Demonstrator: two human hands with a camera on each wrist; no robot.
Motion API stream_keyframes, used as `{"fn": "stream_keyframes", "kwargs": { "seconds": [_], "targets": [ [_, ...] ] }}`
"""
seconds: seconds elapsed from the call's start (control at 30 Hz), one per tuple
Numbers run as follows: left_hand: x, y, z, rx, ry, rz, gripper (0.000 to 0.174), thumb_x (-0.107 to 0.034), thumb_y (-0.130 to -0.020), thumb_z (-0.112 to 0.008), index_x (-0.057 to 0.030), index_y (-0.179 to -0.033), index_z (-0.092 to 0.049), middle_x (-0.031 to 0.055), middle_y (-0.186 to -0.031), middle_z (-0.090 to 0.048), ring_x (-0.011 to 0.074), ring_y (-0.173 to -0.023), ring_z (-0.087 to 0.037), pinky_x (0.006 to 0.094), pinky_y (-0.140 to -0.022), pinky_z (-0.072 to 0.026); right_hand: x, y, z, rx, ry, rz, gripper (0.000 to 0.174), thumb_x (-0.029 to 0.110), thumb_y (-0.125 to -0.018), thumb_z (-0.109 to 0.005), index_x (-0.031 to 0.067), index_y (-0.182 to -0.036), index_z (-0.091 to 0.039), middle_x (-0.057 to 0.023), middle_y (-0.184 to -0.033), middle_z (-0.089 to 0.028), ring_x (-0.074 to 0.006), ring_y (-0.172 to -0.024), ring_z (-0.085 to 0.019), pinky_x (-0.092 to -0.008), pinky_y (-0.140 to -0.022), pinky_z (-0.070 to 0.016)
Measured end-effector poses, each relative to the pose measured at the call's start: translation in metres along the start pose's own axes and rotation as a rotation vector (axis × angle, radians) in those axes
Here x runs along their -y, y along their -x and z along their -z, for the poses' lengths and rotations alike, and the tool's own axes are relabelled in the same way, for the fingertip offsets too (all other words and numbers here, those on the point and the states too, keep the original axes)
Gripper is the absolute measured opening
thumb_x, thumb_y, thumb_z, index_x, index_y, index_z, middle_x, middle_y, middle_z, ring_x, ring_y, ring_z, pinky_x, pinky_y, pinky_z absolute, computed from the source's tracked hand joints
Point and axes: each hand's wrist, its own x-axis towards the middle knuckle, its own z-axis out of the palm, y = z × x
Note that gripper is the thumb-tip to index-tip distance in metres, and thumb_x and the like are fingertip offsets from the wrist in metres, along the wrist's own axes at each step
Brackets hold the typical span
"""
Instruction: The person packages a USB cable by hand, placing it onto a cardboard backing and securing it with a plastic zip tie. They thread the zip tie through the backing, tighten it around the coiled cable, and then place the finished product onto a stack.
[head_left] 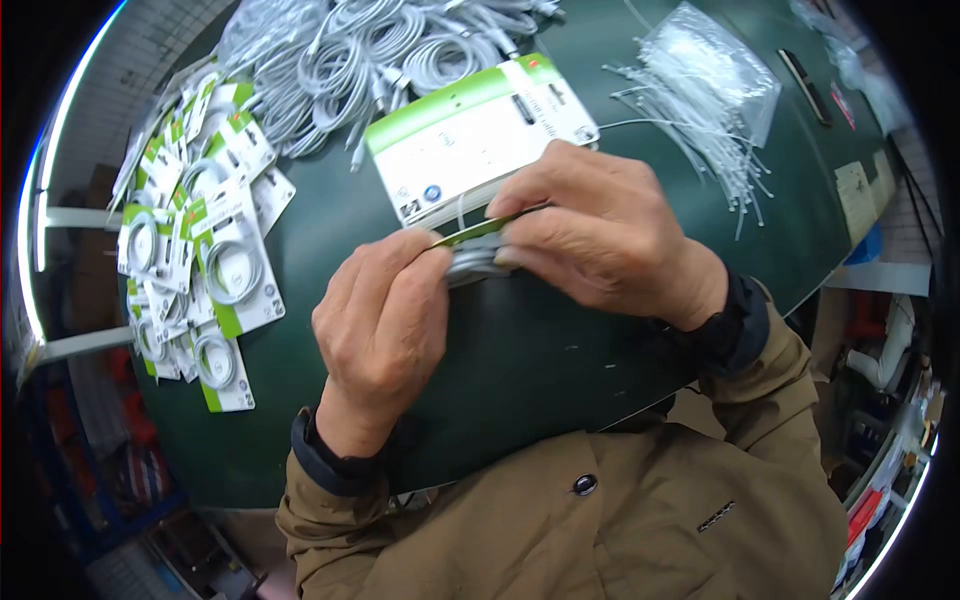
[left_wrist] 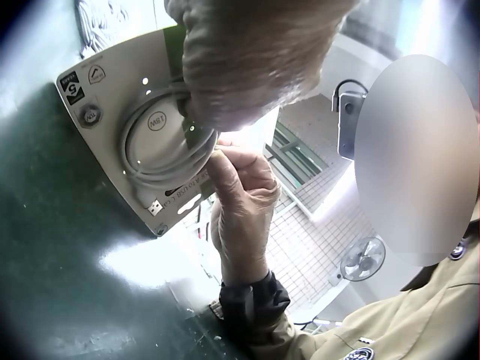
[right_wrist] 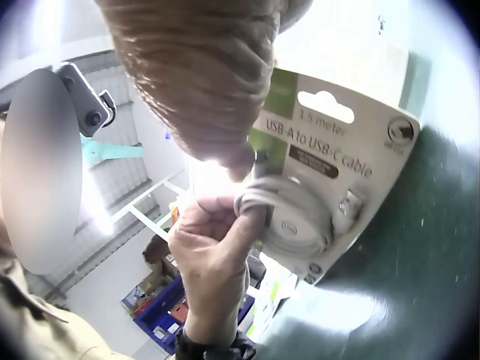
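Observation:
Both hands hold one green and white card (right_wrist: pixel 360 120) edge-on in front of the body, a coiled grey cable (head_left: pixel 475 258) lying against its face. The left hand (head_left: pixel 385 325) pinches the card and coil at one edge, thumb on the coil. At the other side the right hand (head_left: pixel 610 235) pinches the card between thumb and fingers. In the left wrist view the coil (left_wrist: pixel 139 150) lies flat on the card, its USB plug (left_wrist: pixel 155 207) near the lower edge. A thin white tie (head_left: pixel 461 212) sticks up beside the card; where its ends run is hidden.
A stack of blank-faced cards (head_left: pixel 470 130) lies just beyond the hands. Loose coiled cables (head_left: pixel 340 60) are heaped behind it. Finished-looking carded cables (head_left: pixel 235 265) pile at the left. White ties (head_left: pixel 715 140) and a plastic bag (head_left: pixel 730 70) lie at the right.

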Motion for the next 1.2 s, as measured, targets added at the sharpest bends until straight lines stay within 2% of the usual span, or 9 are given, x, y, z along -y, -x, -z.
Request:
{"fn": "stream_keyframes", "kwargs": {
  "seconds": [0.13, 0.2, 0.4, 0.5, 0.6, 0.9, 1.0, 1.1, 1.2],
  "targets": [
    [-0.004, -0.002, -0.001, -0.015, 0.007, 0.005, 0.029, 0.016, -0.075, -0.075, 0.0015, -0.098, -0.068, 0.0176, -0.098, -0.073, 0.0332, -0.085, -0.073, 0.0383, -0.075, -0.0592, -0.013, -0.003, 0.024, -0.063, 0.018, -0.021, 0.025, 0.005, -0.076, -0.086, 0.0065, -0.097, -0.071, -0.0076, -0.098, -0.070, -0.0259, -0.084, -0.069, -0.0354, -0.071, -0.0561],
    [-0.006, -0.003, -0.001, -0.013, 0.020, 0.010, 0.028, 0.017, -0.076, -0.074, 0.0013, -0.099, -0.067, 0.0175, -0.099, -0.073, 0.0332, -0.086, -0.073, 0.0384, -0.076, -0.0591, -0.019, -0.008, 0.048, -0.106, 0.016, -0.294, 0.025, 0.002, -0.080, -0.084, 0.0034, -0.104, -0.076, -0.0119, -0.098, -0.073, -0.0260, -0.082, -0.070, -0.0332, -0.071, -0.0563],
    [-0.007, -0.003, 0.000, -0.002, 0.031, 0.019, 0.027, 0.016, -0.077, -0.074, 0.0014, -0.098, -0.067, 0.0174, -0.100, -0.073, 0.0325, -0.087, -0.073, 0.0384, -0.077, -0.0591, -0.086, 0.035, 0.106, 0.327, 0.595, -0.800, 0.021, 0.020, -0.081, -0.081, 0.0080, -0.098, -0.079, -0.0127, -0.096, -0.076, -0.0334, -0.090, -0.073, -0.0422, -0.082, -0.0578],
    [-0.007, -0.001, 0.000, -0.005, 0.030, 0.017, 0.026, 0.016, -0.078, -0.074, 0.0015, -0.098, -0.067, 0.0176, -0.100, -0.073, 0.0322, -0.087, -0.073, 0.0382, -0.076, -0.0591, -0.090, 0.032, 0.107, 0.432, 0.559, -0.961, 0.023, 0.021, -0.080, -0.082, 0.0090, -0.100, -0.079, -0.0115, -0.096, -0.077, -0.0340, -0.093, -0.072, -0.0431, -0.085, -0.0577],
    [-0.008, 0.000, -0.001, -0.003, 0.044, 0.038, 0.025, 0.016, -0.078, -0.074, 0.0018, -0.098, -0.068, 0.0176, -0.100, -0.073, 0.0317, -0.087, -0.074, 0.0378, -0.076, -0.0592, -0.101, 0.040, 0.092, 0.250, 0.512, -0.633, 0.023, 0.021, -0.081, -0.082, 0.0109, -0.101, -0.080, -0.0115, -0.093, -0.077, -0.0342, -0.095, -0.072, -0.0440, -0.084, -0.0578],
    [-0.012, -0.002, 0.000, 0.000, 0.034, 0.023, 0.025, 0.016, -0.077, -0.074, 0.0021, -0.096, -0.068, 0.0172, -0.099, -0.073, 0.0316, -0.086, -0.073, 0.0374, -0.076, -0.0590, -0.097, 0.031, 0.064, 0.525, 0.641, -0.675, 0.013, 0.016, -0.092, -0.071, 0.0031, -0.094, -0.071, -0.0161, -0.095, -0.070, -0.0385, -0.101, -0.067, -0.0483, -0.087, -0.0543],
    [-0.014, -0.003, 0.000, 0.002, 0.047, 0.030, 0.023, 0.016, -0.078, -0.073, 0.0018, -0.095, -0.068, 0.0168, -0.099, -0.074, 0.0311, -0.086, -0.074, 0.0365, -0.075, -0.0591, -0.105, 0.040, 0.064, 0.434, 0.651, -0.634, 0.014, 0.014, -0.093, -0.069, 0.0015, -0.098, -0.067, -0.0169, -0.095, -0.071, -0.0395, -0.099, -0.068, -0.0502, -0.086, -0.0537],
    [-0.017, -0.003, -0.001, 0.010, 0.077, 0.037, 0.022, 0.015, -0.078, -0.073, 0.0016, -0.094, -0.068, 0.0168, -0.099, -0.074, 0.0308, -0.086, -0.074, 0.0360, -0.075, -0.0592, -0.107, 0.035, 0.072, 0.106, 0.558, -0.697, 0.011, 0.011, -0.092, -0.068, 0.0017, -0.098, -0.065, -0.0181, -0.094, -0.071, -0.0422, -0.095, -0.068, -0.0505, -0.084, -0.0535],
    [-0.022, -0.008, -0.003, 0.025, 0.095, 0.002, 0.023, 0.015, -0.077, -0.075, 0.0007, -0.094, -0.068, 0.0160, -0.098, -0.074, 0.0306, -0.084, -0.074, 0.0357, -0.073, -0.0590, -0.102, 0.032, 0.077, -0.105, 0.369, -0.683, 0.009, 0.005, -0.091, -0.069, 0.0009, -0.098, -0.064, -0.0158, -0.082, -0.071, -0.0310, -0.077, -0.070, -0.0411, -0.072, -0.0546]
  ]
}}
